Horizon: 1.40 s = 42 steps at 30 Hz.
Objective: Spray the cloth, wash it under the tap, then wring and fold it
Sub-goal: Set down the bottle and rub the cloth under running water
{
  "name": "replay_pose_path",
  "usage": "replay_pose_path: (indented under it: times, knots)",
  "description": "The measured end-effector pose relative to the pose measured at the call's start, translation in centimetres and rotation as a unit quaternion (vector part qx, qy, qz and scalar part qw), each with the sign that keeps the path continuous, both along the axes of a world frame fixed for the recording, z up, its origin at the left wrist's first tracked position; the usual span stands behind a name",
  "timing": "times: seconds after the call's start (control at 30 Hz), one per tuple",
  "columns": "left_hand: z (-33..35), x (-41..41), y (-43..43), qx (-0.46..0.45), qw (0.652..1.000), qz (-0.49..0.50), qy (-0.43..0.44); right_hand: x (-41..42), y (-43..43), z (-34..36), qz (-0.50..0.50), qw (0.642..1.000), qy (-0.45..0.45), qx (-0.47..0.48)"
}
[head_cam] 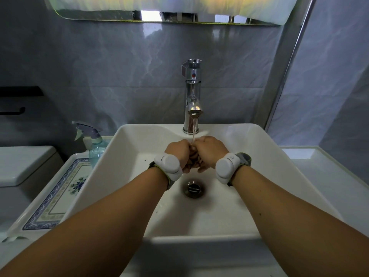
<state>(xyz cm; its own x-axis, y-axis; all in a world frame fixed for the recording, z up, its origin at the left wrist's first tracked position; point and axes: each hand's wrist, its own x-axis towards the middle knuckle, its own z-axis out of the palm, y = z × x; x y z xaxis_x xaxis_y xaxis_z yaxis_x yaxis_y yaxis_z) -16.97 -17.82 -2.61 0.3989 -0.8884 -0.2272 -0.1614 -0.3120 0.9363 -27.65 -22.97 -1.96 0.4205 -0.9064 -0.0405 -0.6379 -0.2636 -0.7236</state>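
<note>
Forearms outstretched, left hand [176,151] and right hand [211,150] fisted together on the cloth [194,156], knuckles up.

Cloth [194,155] (mostly hidden) bunched under the running tap [192,92]; spray bottle [96,148] upright, left.

**What you cannot see at the basin**

Your left hand [176,150] and right hand [211,150] meet knuckle to knuckle under the water, backs towards you, so your fingertips and palms are hidden. Only a brownish bundle [194,157] shows in the gap between them; whether it is fabric or your own fingers cannot be told. White wrist devices [168,163] cover both wrists. The lower part of the spray bottle [95,148] is hidden behind the sink [103,156] rim. The mirror [159,17] is cut off by the top edge and its reflection is a blur. The left edge cuts off the toilet cistern [24,162] and the black rail [12,111], and the bottom edge cuts off your forearms.
</note>
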Motion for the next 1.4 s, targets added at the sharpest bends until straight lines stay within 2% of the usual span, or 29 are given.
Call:
replay_pose_path:
  times: [0.13,0.37,0.5,0.63,0.77,0.9,1.03,1.2,1.4]
  knots:
    - [-0.1,0.1,0.1,0.002,0.996,0.020,0.088,0.0,0.3,0.2,-0.015,0.999,-0.024,0.025]
    - [-0.2,-0.8,0.3,0.059,0.988,0.002,0.144,0.3,0.2,-0.6,0.000,0.996,-0.037,-0.085]
    - [-0.5,-0.8,0.3,0.054,0.994,-0.026,0.095,0.2,-0.1,-0.5,-0.006,0.995,-0.032,-0.099]
    - [-0.5,-0.6,0.1,0.037,0.997,-0.028,0.059,0.0,-0.5,-0.3,-0.022,0.996,0.011,-0.083]
    - [-0.4,-0.4,-0.3,0.009,1.000,-0.014,0.026,0.0,-0.4,-0.1,-0.032,0.999,-0.017,-0.007]
    - [-0.1,-0.2,0.0,0.002,0.998,0.011,0.062,-0.1,-0.1,0.0,-0.054,0.994,-0.071,0.056]
    - [0.1,-0.3,0.2,0.012,0.993,0.021,0.117,0.2,-0.1,-0.4,-0.029,0.998,-0.055,-0.016]
    - [-0.1,-0.6,0.3,0.025,0.992,0.018,0.126,0.2,-0.1,-0.7,0.015,0.995,-0.049,-0.080]
    - [-0.2,-1.2,0.6,0.020,0.998,-0.019,0.056,0.1,-0.2,-0.7,0.022,0.992,-0.045,-0.120]
